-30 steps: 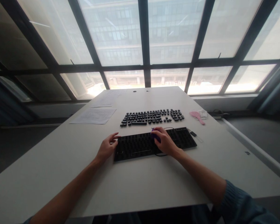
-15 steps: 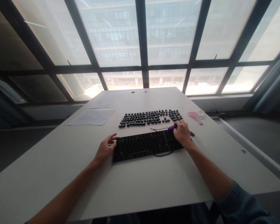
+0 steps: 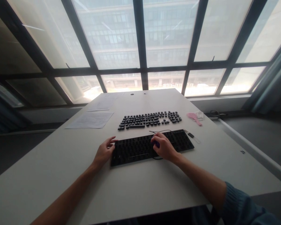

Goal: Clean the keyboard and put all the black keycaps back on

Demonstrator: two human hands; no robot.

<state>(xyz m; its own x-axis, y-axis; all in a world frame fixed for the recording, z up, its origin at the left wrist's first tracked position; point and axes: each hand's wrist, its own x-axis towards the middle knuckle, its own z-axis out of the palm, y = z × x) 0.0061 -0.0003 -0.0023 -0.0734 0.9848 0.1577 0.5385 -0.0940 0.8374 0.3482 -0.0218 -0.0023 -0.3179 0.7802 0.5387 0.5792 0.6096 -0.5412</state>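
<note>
A black keyboard [image 3: 137, 150], its keycaps off, lies slightly slanted on the white table. My left hand [image 3: 104, 152] grips its left end, the fingers at the edge and the forefinger stretched over the upper corner. Over the middle-right part of the keyboard, my right hand [image 3: 164, 145] is closed around a purple lump [image 3: 155, 143], pressed to the key area. Most of the lump is hidden by the fingers. Behind the keyboard, loose black keycaps [image 3: 150, 119] are laid out in keyboard order. A thin black cable shows at the keyboard's back and front edges.
A small tool with a dark handle and wire loop [image 3: 190, 135] lies off the keyboard's right corner. Farther right are a pink brush-like thing [image 3: 194, 118] and a crumpled white wrapper [image 3: 199, 115]. Paper sheets [image 3: 90, 120] lie at the left. Windows stand behind the table [image 3: 121, 190].
My right hand has moved left along the keyboard with the purple lump, from the upper right corner to the middle-right part. My left hand stays at the left end.
</note>
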